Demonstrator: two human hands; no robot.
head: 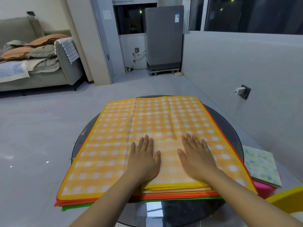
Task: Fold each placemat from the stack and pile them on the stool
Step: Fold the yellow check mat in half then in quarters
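Big round dark glass table (229, 128) fills the foreground, and spread across it under both palms is the stack of placemats (114, 161), the orange-and-white checked placemat (164, 118) on top, red and green edges peeking out beneath at the near rim. Both hands are down flat on it near the person's edge: left hand (144, 159) and right hand (196, 158), fingers straight and spread, gripping nothing, just pressing. Between and under the palms sits a smaller, paler folded layer (168, 161), so my read is they're smoothing a fold flat before the next crease, hands side by side to keep the edges square. Off to the right of the right hand, well apart from it, a pink stool (260, 192) shows only a sliver; on it lies a folded pale spotted mat (260, 163), looks like the pile has begun. Nearer still on that side, a yellow object (288, 199) cuts the corner; can't tell what it is.
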